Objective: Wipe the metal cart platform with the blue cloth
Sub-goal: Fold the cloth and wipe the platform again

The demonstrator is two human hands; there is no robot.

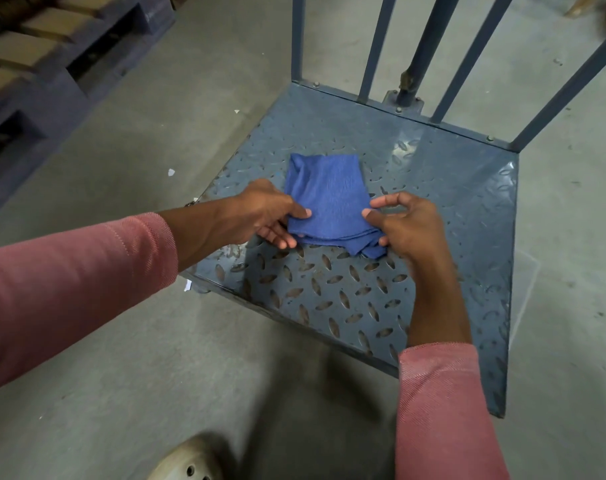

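While the blue cloth [325, 199] is pinched by left grip [260, 216] and right grip [407, 225], preparation is judged; sweeping the cart platform [440, 202] is required

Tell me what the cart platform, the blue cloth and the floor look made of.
The cart platform looks like painted steel tread plate: raised lozenge studs, glossy blue-grey coat, brownish wear. The blue cloth is soft matte fabric, woven or knitted, folded and creased. The floor is probably bare concrete: dull grey, scuffed.

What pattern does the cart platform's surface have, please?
The cart platform shows blue-grey diamond tread, head view.
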